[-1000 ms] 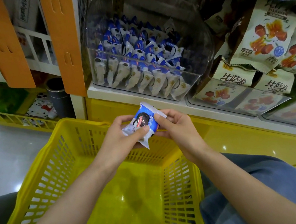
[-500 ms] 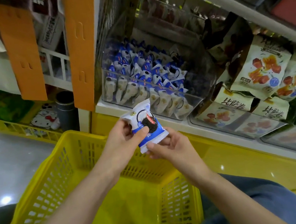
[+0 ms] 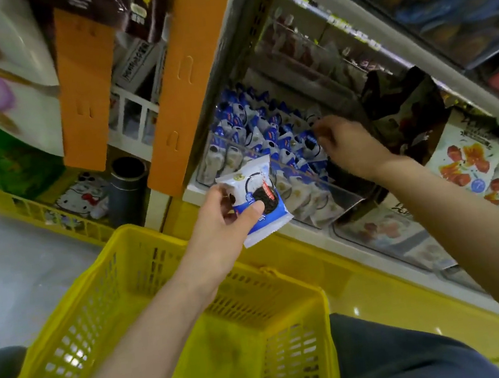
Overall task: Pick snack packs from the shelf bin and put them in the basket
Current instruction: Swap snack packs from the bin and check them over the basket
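Snack pack (image 3: 260, 187), glossy, pinched by left hand (image 3: 219, 228), right hand (image 3: 347, 144) curled over clear bin (image 3: 342, 192), hold unclear

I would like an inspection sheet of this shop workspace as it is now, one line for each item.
Surface: white shelf carries the clear bin.
Job's things: one snack pack in the left hand; more packs in the bin; yellow basket below.
Clutter: dark can and cartoon cat item beside the shelf.
Hands: left hand grips the snack pack; right hand over the bin's packs, fingers curled, grip unclear.
Cables: nothing seen.
Surroundings: orange cards, printed snack bags at right, shiny floor.
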The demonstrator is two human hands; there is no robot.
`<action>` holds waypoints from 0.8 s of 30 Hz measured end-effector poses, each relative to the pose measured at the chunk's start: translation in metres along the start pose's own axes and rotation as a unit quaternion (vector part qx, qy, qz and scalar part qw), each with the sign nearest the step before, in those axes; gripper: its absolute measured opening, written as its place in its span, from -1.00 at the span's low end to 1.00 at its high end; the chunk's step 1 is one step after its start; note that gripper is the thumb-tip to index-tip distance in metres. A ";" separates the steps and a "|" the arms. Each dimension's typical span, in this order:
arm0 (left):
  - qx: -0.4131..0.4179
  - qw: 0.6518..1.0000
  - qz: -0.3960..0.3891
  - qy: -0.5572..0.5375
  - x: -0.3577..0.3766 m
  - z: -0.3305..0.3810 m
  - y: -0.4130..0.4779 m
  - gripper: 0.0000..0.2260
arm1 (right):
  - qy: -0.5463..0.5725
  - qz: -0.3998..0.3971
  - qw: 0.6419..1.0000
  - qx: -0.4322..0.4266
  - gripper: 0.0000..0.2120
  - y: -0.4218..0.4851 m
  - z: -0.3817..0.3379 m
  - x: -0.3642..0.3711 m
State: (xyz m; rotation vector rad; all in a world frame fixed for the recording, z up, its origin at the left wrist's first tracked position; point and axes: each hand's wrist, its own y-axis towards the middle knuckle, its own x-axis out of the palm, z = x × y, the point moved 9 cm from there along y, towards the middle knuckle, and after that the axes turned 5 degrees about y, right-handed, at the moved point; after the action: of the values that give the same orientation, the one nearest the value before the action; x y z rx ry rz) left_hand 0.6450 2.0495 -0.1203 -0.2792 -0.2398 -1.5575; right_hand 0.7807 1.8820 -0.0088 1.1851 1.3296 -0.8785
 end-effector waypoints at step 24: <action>-0.016 0.999 0.026 -0.027 -0.012 -0.001 0.005 -0.77 | -0.105 -0.251 0.956 0.107 -0.56 0.030 0.039 0.054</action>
State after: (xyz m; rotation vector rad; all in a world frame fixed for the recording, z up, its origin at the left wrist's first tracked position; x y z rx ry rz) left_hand 0.6502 2.0606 -0.1258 -0.3491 -0.2481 -1.5045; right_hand 0.8242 1.8597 -0.0629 0.8883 1.4063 -1.5034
